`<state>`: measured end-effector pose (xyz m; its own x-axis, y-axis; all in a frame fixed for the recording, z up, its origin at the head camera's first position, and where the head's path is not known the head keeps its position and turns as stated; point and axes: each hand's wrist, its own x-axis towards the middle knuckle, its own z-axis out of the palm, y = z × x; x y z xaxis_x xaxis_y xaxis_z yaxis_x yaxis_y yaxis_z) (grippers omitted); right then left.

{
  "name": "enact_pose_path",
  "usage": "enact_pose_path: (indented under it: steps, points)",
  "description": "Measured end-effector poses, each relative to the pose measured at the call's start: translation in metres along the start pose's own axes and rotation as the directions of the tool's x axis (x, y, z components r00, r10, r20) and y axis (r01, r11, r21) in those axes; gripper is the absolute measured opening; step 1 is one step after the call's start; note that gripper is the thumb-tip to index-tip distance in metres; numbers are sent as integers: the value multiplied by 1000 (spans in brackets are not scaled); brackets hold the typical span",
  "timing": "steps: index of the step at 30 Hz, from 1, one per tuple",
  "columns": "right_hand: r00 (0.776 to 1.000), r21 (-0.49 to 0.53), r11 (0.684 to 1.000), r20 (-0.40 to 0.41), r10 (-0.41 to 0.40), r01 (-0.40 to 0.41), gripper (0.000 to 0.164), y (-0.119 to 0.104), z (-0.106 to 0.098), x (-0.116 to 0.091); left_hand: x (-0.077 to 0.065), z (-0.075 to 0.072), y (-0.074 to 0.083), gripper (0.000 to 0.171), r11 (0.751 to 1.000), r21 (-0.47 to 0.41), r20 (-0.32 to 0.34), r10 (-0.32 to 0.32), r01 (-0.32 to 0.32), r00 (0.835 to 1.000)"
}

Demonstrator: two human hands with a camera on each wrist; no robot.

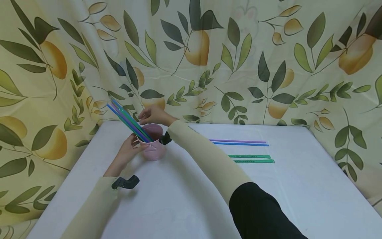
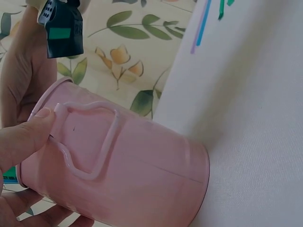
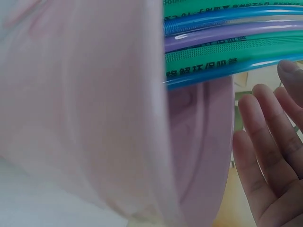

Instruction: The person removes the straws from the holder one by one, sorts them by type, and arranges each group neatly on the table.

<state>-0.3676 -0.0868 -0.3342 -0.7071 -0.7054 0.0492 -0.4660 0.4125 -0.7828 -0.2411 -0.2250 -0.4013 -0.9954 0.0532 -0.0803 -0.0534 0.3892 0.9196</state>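
A pink metal pail point(image 1: 153, 153) with a small wire handle point(image 2: 116, 125) on its side stands at the left of the white table. My left hand point(image 1: 124, 153) grips it near the rim, thumb by the handle and fingers round the far side. Leaning left out of the pail is a bundle of straws point(image 1: 129, 119), some blue and purple, others in green printed wrappers. Above the mouth is my right hand point(image 1: 157, 115), its fingers point(image 3: 265, 118) loosely extended beside the bundle. Its thumb is close to a blue straw; whether they touch I cannot tell.
Right of the pail, a purple straw point(image 1: 238, 141) and a blue straw point(image 1: 244, 144) lie side by side on the table point(image 1: 298, 199). Two green-wrapped straws point(image 1: 253, 161) lie nearer, partly behind my right sleeve. A leaf-and-fruit patterned curtain point(image 1: 191, 83) hangs behind.
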Motion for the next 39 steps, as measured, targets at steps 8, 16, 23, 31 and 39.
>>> enact_pose_path:
  steps: [8, 16, 23, 31, 39]
  points:
    - [998, -38, 999, 51, -22, 24, 24, 3, 4, 9, 0, 1, -2, 80, 999, -33, -8, 12, -12, 1000]
    - [996, -31, 999, 81, -27, 29, 20, -1, 9, 6, 1, 2, -6, 79, 998, -47, -6, 33, -34, 999]
    - [996, -69, 997, 87, -17, 23, 20, -1, 12, 5, 1, 2, -5, 82, 1000, -20, -12, -3, 3, 1000]
    - [997, -28, 999, 71, -23, 25, 19, 7, 12, 6, 2, 2, -5, 81, 1000, -12, -16, -7, 7, 1000]
    - [999, -19, 999, 27, -30, 30, 18, 8, 11, 1, 3, 2, -6, 81, 1000, -4, -13, 2, -2, 1000]
